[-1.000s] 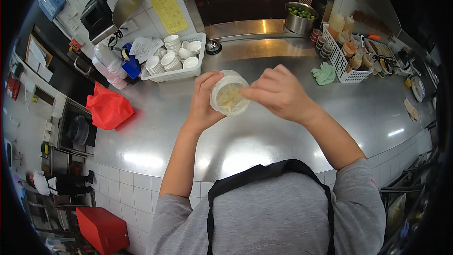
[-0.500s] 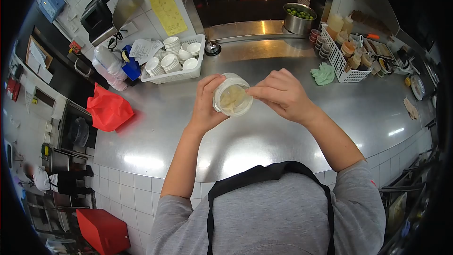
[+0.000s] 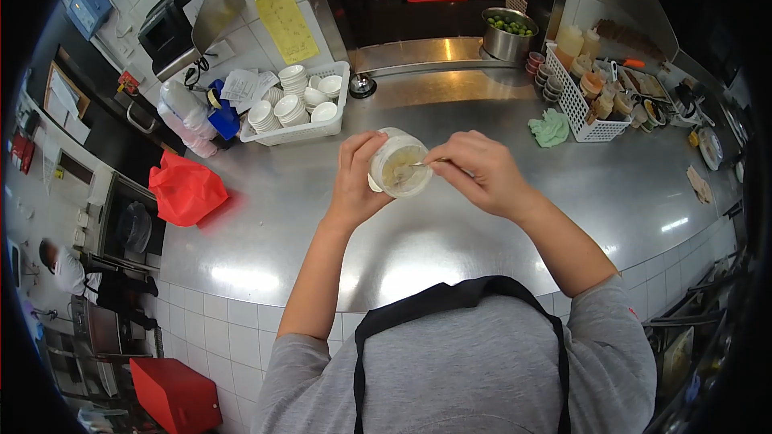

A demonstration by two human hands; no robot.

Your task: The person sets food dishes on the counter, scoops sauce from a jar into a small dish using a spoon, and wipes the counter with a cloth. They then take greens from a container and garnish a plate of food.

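The right hand (image 3: 482, 169) pinches the spoon (image 3: 420, 164) between its fingers; it runs leftward into the tub (image 3: 392, 143) the left hand (image 3: 352, 181) clasps, fingers curled.

The steel counter (image 3: 450, 233) carries a small bell (image 3: 362, 86). Just left of this bell stands a white cup basket (image 3: 296, 133); farther left and nearer lies a red bag (image 3: 186, 190). Right of the bell are a green cloth (image 3: 550, 128) and, beyond it, a bottle basket (image 3: 569, 100).
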